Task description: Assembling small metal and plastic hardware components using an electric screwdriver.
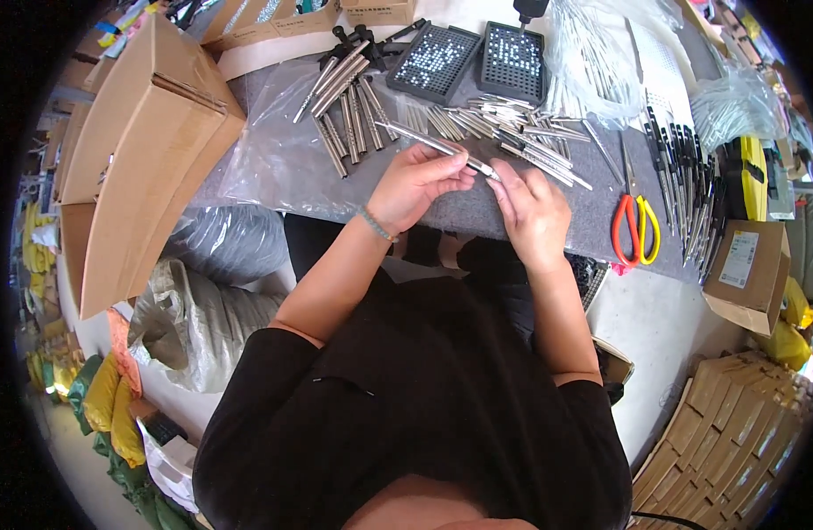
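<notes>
A slim silver metal tube (431,141) is held between my two hands above the near edge of the grey table. My left hand (417,185), with a beaded bracelet at its wrist, closes thumb and fingers round its middle. At the lower right end, my right hand (532,208) pinches it where a black-and-white section shows; the very tip is hidden by fingers. Just beyond the hands lies a loose pile of metal tubes (530,137). More metal tubes (353,124) lie to the left on clear plastic sheeting.
Behind the pile stand two black perforated trays (391,86) with small silvery pieces. Orange-and-yellow-handled scissors (627,231) lie at right, beside dark pen-like rods (685,177). Plastic bags of thin rods (596,62) sit at back right. A large cardboard box (150,159) borders the left.
</notes>
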Demonstrator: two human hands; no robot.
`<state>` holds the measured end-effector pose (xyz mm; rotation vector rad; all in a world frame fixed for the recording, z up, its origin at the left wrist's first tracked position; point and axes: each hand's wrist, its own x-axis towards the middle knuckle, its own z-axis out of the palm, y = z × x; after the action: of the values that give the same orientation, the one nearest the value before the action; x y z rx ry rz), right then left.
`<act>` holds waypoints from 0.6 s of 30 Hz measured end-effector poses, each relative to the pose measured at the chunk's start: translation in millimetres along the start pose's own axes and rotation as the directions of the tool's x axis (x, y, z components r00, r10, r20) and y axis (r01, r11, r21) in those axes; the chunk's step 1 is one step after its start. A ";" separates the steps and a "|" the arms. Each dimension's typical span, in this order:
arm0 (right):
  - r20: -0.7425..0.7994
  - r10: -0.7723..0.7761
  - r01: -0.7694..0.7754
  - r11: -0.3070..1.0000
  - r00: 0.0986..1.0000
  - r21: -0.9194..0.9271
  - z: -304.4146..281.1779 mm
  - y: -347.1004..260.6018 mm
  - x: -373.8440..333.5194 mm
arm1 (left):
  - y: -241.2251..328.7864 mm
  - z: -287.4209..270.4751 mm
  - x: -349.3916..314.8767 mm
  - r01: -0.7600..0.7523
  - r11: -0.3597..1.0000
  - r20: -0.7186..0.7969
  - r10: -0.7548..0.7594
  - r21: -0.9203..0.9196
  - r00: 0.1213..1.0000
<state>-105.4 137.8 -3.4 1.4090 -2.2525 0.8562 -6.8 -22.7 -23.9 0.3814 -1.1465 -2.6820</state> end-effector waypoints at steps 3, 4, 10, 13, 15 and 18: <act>0.030 0.000 0.001 1.000 1.000 -0.025 -2.4 -2.6 -0.6 | -1.4 1.3 0.3 0.012 1.000 -0.030 -0.013 -0.022 0.999; 0.116 0.057 -0.059 0.998 0.992 0.015 -3.5 -3.0 -0.7 | -1.7 2.2 -0.1 -0.004 1.000 -0.035 0.003 -0.014 0.999; 0.352 0.203 -0.366 0.790 0.914 0.492 -6.2 -2.9 6.1 | -1.1 9.2 -5.9 -0.093 0.970 -0.031 0.103 0.226 0.994; 0.389 0.212 -0.388 0.799 0.896 0.459 -5.0 -6.5 2.7 | 3.7 16.0 -6.1 -0.044 0.921 0.055 0.025 0.386 0.998; 0.361 0.183 -0.343 0.823 0.914 0.452 -6.4 -9.6 3.0 | 6.6 13.1 -6.2 -0.035 0.931 0.120 -0.010 0.363 0.993; 0.333 0.146 -0.294 0.840 0.932 0.455 -3.0 -8.8 2.1 | 5.7 19.8 -9.2 -0.181 0.901 -0.050 0.217 0.394 0.975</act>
<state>-98.5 135.4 2.8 1.5839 -2.5699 1.4897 -3.8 -10.6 -5.1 0.4164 -1.5950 -2.2319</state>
